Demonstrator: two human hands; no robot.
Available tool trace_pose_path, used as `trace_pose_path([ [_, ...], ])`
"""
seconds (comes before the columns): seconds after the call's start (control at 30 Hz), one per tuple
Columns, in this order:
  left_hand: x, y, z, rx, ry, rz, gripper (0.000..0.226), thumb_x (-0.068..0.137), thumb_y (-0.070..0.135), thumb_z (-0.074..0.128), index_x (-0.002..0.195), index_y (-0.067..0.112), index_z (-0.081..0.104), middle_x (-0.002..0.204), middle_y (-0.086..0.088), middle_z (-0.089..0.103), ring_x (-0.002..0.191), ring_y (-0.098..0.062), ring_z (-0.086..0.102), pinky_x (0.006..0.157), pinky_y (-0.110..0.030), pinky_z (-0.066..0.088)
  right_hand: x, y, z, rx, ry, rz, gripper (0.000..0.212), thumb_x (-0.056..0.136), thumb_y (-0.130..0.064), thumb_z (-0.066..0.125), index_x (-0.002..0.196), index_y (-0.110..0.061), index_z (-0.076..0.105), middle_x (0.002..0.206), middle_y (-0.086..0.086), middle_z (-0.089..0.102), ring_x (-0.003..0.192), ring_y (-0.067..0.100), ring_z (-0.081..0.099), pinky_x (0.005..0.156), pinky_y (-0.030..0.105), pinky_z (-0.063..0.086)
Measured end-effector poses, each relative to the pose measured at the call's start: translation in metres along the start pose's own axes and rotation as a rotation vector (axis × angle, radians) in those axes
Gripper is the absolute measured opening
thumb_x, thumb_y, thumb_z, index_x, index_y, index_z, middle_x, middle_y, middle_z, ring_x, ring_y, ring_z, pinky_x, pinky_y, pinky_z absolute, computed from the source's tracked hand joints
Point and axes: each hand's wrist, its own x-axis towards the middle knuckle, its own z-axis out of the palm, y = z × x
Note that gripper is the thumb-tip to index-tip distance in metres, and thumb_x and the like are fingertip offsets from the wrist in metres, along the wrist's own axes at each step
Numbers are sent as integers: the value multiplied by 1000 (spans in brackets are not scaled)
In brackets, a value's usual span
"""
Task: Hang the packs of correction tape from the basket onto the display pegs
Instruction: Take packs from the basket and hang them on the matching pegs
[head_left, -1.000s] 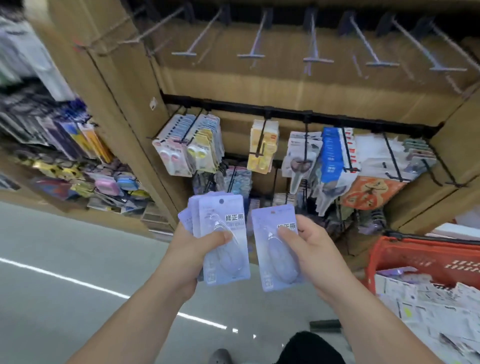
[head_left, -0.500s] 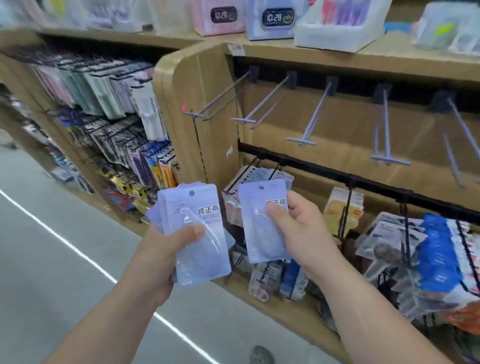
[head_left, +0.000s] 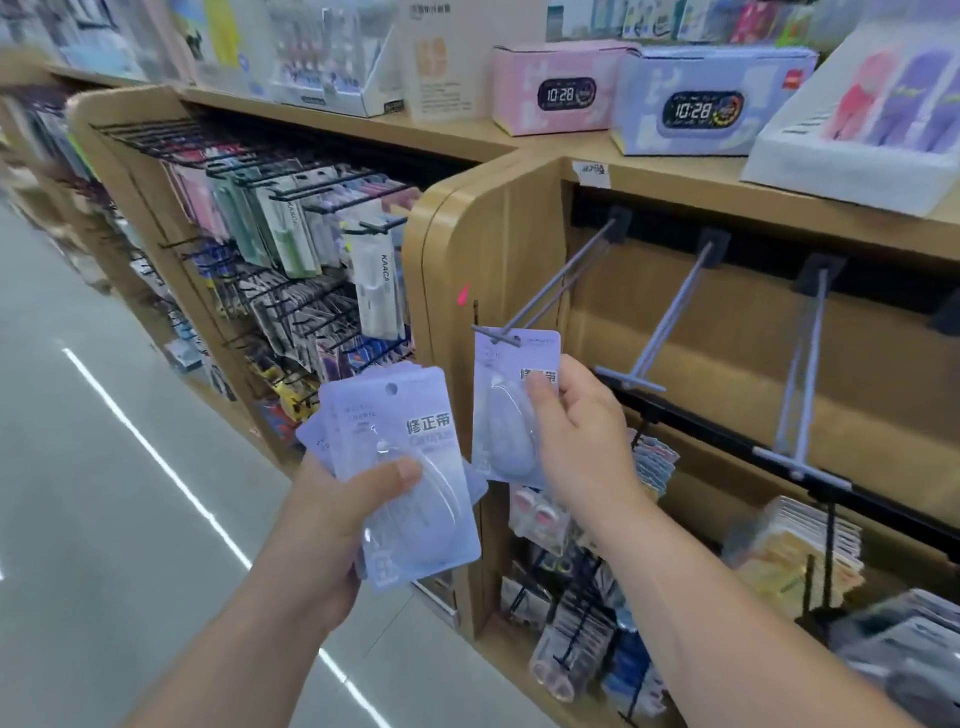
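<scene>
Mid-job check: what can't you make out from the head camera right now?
Head view: whether the pack in the right hand is threaded on the peg; the peg's tip overlaps its top edge, hole unseen.
Head view: count of the stack in the left hand; the front one covers the rest.
Basket: outside the frame.

Bright, even shop light; a white strip of glare crosses the grey floor (head_left: 78, 519). Wide-angle distortion bends the shelves (head_left: 337, 124) at the edges, and the lower right corner is blurred

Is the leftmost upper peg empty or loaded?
Empty: the leftmost peg is a bare rod; the right hand holds one pack at its tip.
</scene>
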Motion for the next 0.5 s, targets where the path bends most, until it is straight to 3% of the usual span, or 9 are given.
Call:
trace_pose_path([
  [0.1, 20, 3, -8, 4, -54, -21, 84, 53, 18, 80, 134, 8, 60, 98, -6, 78, 81, -21, 76, 59, -31, 59, 3, 0, 8, -18, 18, 3, 28, 106, -37, 41, 103, -19, 63, 96, 20, 65, 86, 37, 59, 71, 47, 51],
  [0.23, 41, 5, -21, -7, -141, -81, 70, 49, 19, 82, 117, 13, 67, 92, -6, 78, 76, -23, 76, 56, -30, 59, 4, -1, 20, -6, 107, 57, 23, 109, -28, 43, 104, -23, 65, 96, 19, 66, 85, 36, 57, 66, 39, 45],
  [0.33, 52, 8, -30, -9, -219, -89, 65, 63, 3, 70, 127, 12, 61, 89, -4, 79, 73, -22, 77, 55, -29, 59, 16, 3, 25, -22, 214, 145, 25, 108, -30, 44, 104, -14, 63, 99, 18, 66, 85, 36, 59, 68, 46, 49],
  [0.43, 61, 10, -39, -20, -292, -111, 66, 66, 3, 63, 131, 13, 59, 90, -6, 79, 72, -23, 78, 55, -30, 59, 49, 13, 21, -111, 350, 206, 34, 104, -32, 46, 100, -2, 59, 95, 22, 64, 73, 23, 52, 65, 39, 40],
  [0.5, 64, 13, -42, -30, -334, -138, 66, 66, 3, 63, 131, 11, 59, 88, -8, 79, 70, -24, 77, 54, -30, 59, 74, 18, 14, -116, 423, 219, 42, 99, -39, 46, 97, 2, 56, 96, 24, 64, 75, 29, 53, 67, 41, 43],
])
